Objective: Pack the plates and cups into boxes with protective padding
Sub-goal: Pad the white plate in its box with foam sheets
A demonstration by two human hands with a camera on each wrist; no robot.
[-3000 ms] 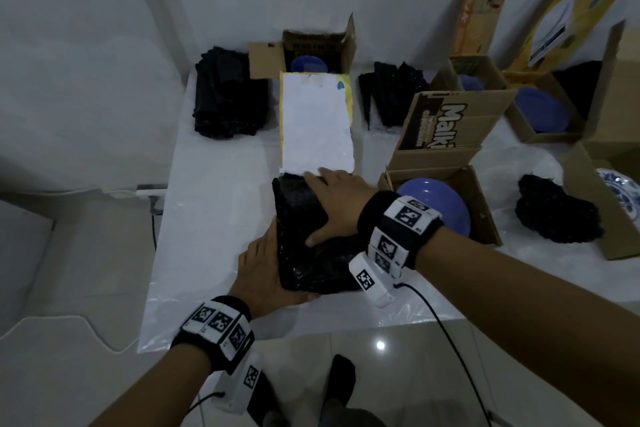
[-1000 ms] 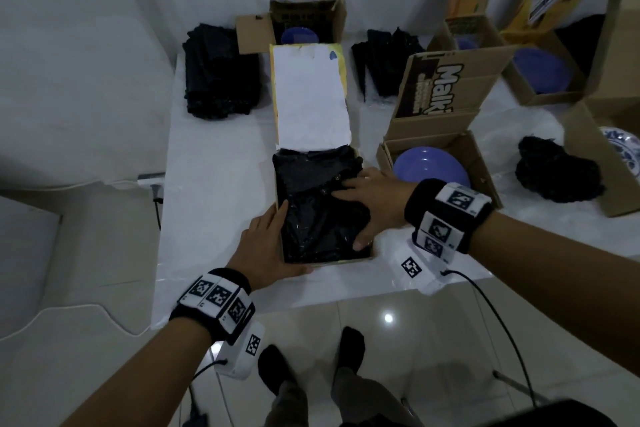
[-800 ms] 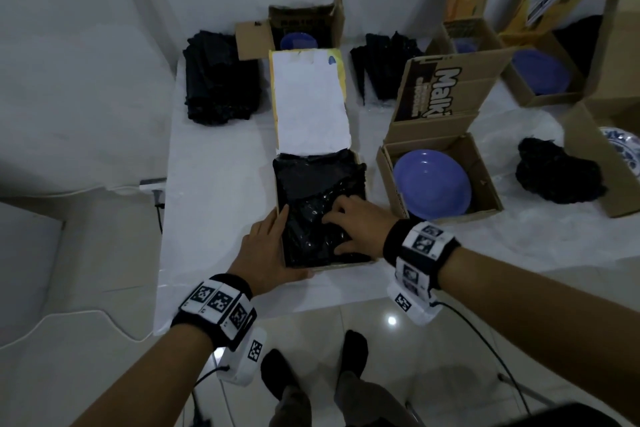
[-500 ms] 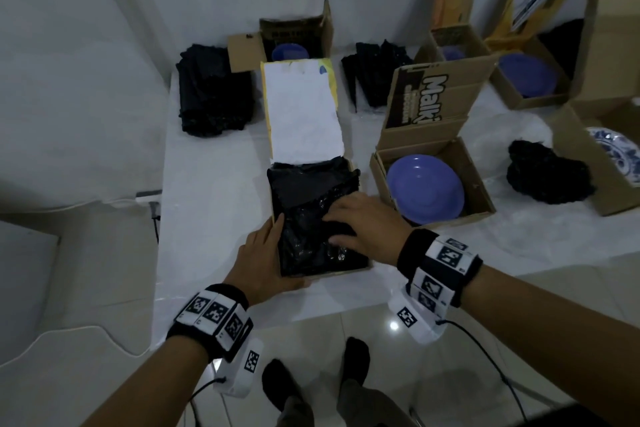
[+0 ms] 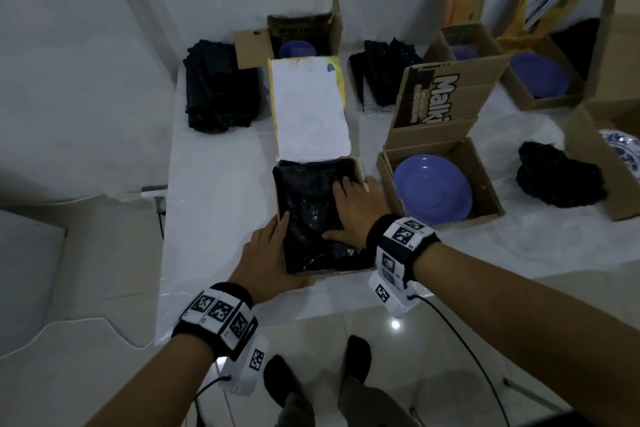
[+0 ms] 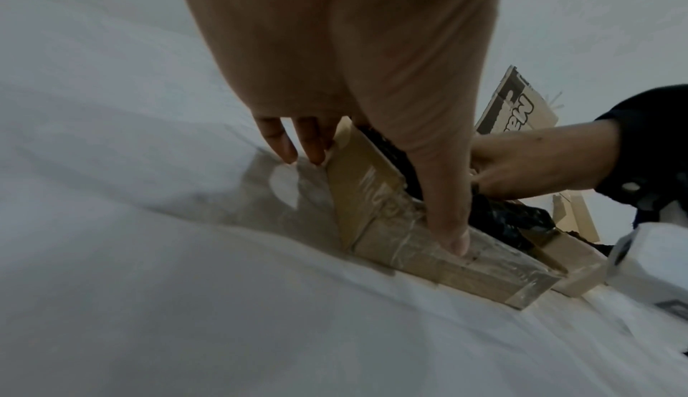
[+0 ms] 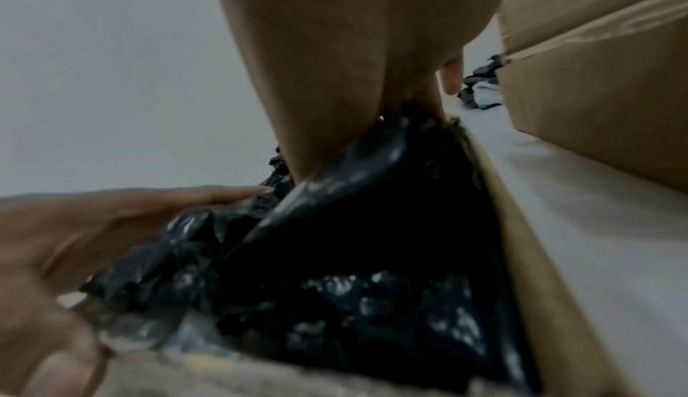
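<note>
An open cardboard box (image 5: 332, 272) near the table's front edge is filled with black bubble padding (image 5: 308, 204); its white-lined lid (image 5: 310, 107) lies folded back. My left hand (image 5: 266, 253) braces the box's near left corner, fingers straight along the left wall (image 6: 357, 174) and thumb (image 6: 446, 212) laid on the front wall. My right hand (image 5: 353, 208) presses flat on the padding (image 7: 372, 241), its fingertips tucked down at the far right side. What lies under the padding is hidden. A purple plate (image 5: 433, 191) sits uncovered in the neighbouring box (image 5: 485, 184).
Piles of black padding lie at the back left (image 5: 221, 94), back middle (image 5: 384, 73) and right (image 5: 557, 177). More open boxes hold purple plates (image 5: 540, 76) and a blue-and-white plate (image 5: 623, 156). The neighbouring box wall (image 7: 595, 79) stands close to my right hand.
The padding, earlier bulging above the box, now lies pressed inside it. My right hand slid from the near part to the far right corner. My left hand stayed at the corner.
</note>
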